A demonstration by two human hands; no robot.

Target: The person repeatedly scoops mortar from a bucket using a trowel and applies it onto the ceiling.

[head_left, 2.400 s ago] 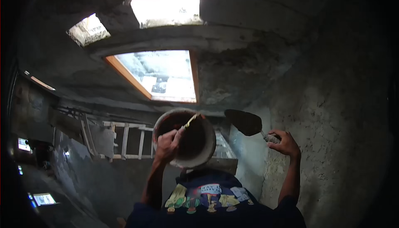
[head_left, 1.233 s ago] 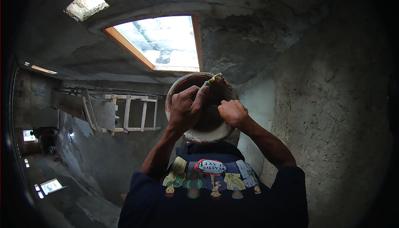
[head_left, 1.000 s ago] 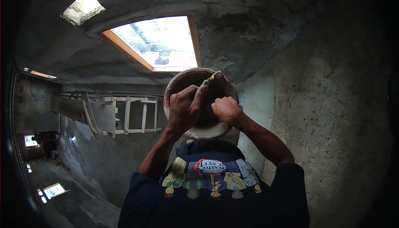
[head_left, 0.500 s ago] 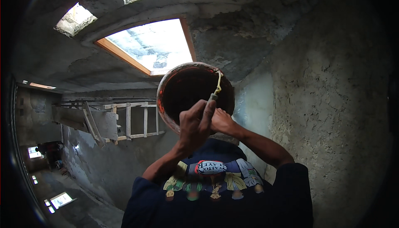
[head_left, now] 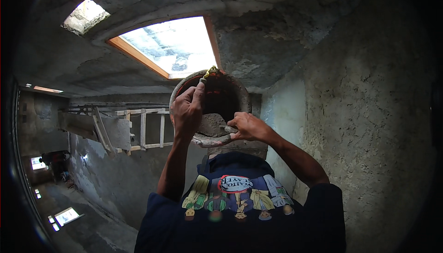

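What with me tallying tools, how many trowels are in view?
1: the trowel, its blade in the mouth of the bucket, its handle in the right hand. Others could be hidden inside.

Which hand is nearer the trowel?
Right. The right hand holds the trowel; the left hand is to its left, holding the grey end of the yellow cord at the bucket.

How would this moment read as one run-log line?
left hand: gripping handle of bucket | right hand: gripping trowel | trowel: blade at bucket's mouth, rough grey surface | beyond bucket: wooden-framed window
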